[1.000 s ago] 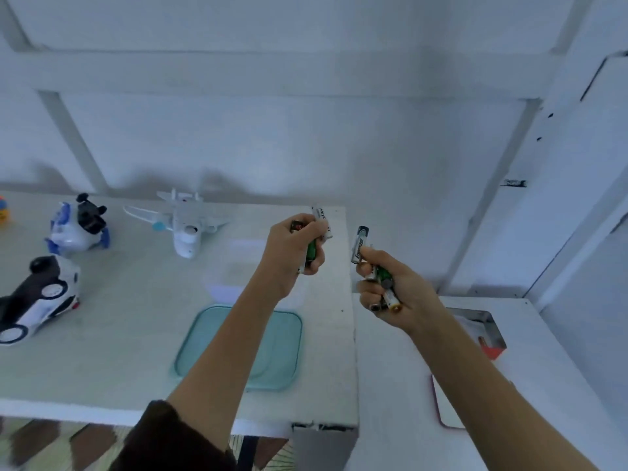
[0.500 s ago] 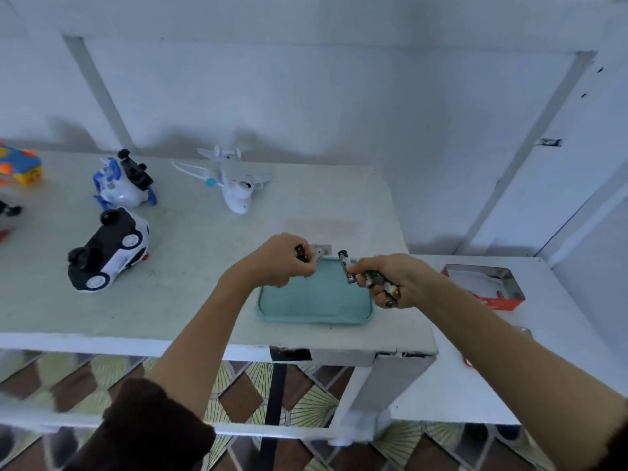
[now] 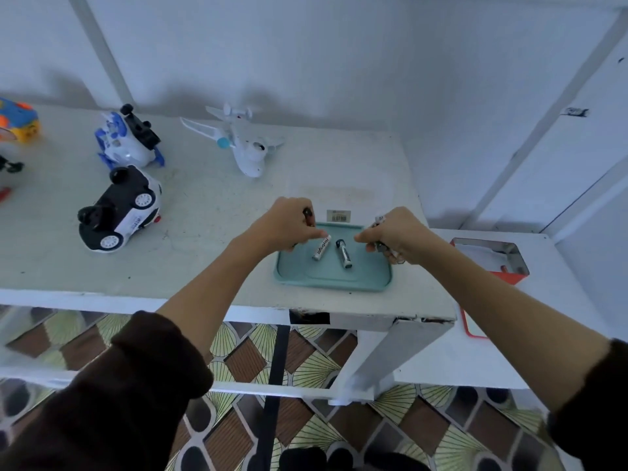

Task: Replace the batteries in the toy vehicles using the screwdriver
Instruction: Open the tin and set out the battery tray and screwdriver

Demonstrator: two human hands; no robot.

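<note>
A: Fingers (image 3: pixel 307 229) of the left hand (image 3: pixel 285 222) are being kept curled round batteries, same with the right hand (image 3: pixel 394 236); both are being held over the tray (image 3: pixel 339 280).

B: Two batteries (image 3: pixel 321 248) are lying inside it, long axes pointing away, just beside the left fingertips. Tray's near half is being left free; toys (image 3: pixel 119 205) are parked well left.

- The tray (image 3: pixel 299 275) sits on the worktop (image 3: pixel 210 239), at its near right corner.
- Two batteries (image 3: pixel 344 253) lie side by side in the tray.
- The left hand (image 3: pixel 289 222) is over the tray's left rim, the right hand (image 3: pixel 394 237) over its right rim.
- The toy plane (image 3: pixel 246 144) stands behind the tray.
- The toy car (image 3: pixel 119 209) lies well left of the tray.
- The tin (image 3: pixel 489 260) lies right of the tray, on a lower surface.
</note>
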